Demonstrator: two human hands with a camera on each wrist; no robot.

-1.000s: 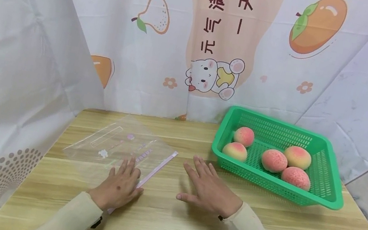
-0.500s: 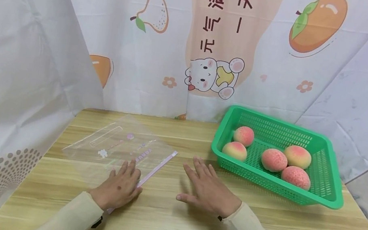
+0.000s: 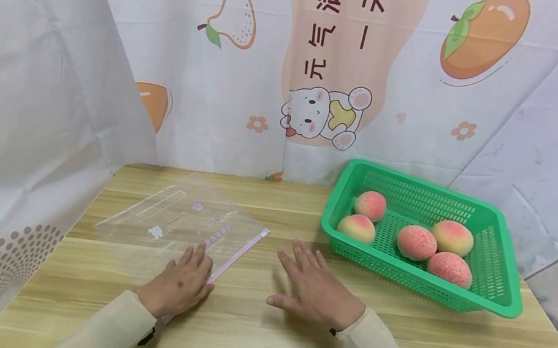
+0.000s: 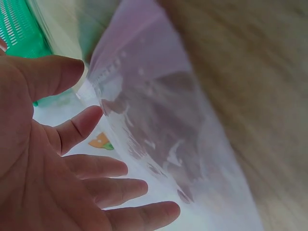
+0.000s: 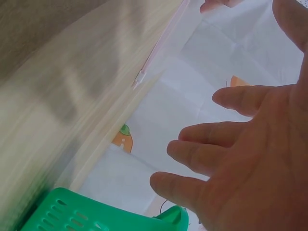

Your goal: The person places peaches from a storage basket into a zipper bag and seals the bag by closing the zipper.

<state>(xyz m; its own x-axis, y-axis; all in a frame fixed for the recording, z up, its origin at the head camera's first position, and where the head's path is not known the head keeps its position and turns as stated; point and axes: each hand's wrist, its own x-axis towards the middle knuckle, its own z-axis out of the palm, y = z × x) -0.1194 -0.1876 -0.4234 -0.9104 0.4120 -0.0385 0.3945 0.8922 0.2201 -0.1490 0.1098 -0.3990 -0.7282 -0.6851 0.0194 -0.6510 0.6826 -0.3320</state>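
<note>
One table (image 3: 238, 341): basket (image 3: 395, 275) at right, bag (image 3: 191, 224) flat at left | left hand (image 3: 179, 283) over bag, right hand (image 3: 319, 290) apart, both spread, holding nothing | five peaches (image 3: 416, 243) in basket | I judge: bag being readied; next calls for pinching its edge

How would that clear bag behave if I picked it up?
The clear bag would probably flop, being thin, see-through film lying flat. It looks light, with nothing visible inside. The purple strip may be stiffer, running straight along one edge.
</note>
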